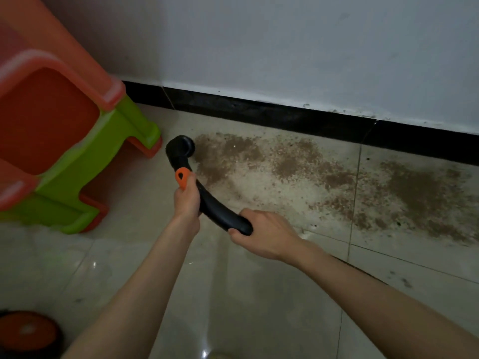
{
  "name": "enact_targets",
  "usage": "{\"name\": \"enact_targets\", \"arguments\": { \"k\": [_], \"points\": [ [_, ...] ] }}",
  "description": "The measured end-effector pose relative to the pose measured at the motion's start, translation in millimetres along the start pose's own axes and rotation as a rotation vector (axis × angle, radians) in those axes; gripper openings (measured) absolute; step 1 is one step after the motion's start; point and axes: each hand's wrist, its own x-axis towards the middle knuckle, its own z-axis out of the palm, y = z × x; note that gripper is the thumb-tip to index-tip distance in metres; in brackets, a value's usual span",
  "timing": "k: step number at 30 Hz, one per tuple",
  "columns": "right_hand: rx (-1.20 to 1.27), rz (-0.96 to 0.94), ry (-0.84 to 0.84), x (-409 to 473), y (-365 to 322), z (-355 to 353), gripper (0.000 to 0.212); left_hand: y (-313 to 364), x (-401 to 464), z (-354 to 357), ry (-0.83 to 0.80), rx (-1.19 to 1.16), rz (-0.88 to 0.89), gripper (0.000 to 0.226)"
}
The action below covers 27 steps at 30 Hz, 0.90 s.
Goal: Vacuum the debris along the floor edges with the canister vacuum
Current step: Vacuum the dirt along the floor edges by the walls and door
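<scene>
Wand (217, 208) black, curved, orange tab; nozzle (180, 149) round.

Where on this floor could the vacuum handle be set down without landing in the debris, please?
Bare tile lies between the orange-and-green plastic furniture and the left hand, and in the near foreground beneath both forearms. It is crowded along the black baseboard: brown debris spreads from the vacuum nozzle rightward to the frame edge, past the right hand.
</scene>
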Motion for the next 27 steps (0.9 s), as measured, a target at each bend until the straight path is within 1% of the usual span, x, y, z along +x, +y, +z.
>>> {"name": "enact_targets", "arguments": {
  "k": [1,3,4,6,10,15,19,27],
  "points": [
    [-0.002,-0.001,-0.004,6,-5,4,0.035,-1,6,-9,0.020,-0.006,-0.020,0.043],
    [-0.030,-0.011,-0.021,15,-12,13,0.042,-5,15,-23,0.040,-0.019,-0.055,0.041],
    [-0.049,-0.019,-0.036,19,-14,17,0.042,-8,19,-28,0.040,-0.031,-0.074,0.040],
    [-0.078,-0.022,-0.045,24,-16,23,0.041,-14,26,-32,0.021,-0.055,-0.098,0.045],
    [-0.117,0.010,0.006,35,-16,20,0.044,-11,43,-22,-0.026,-0.055,-0.068,0.052],
    [-0.096,0.077,0.070,54,-26,10,0.046,13,71,-3,-0.074,-0.008,-0.033,0.057],
    [-0.005,0.117,0.070,76,-28,3,0.049,32,95,6,-0.047,0.015,-0.005,0.056],
    [0.025,0.160,0.134,100,-15,-6,0.047,51,107,32,-0.117,0.077,0.020,0.053]
  ]
}}
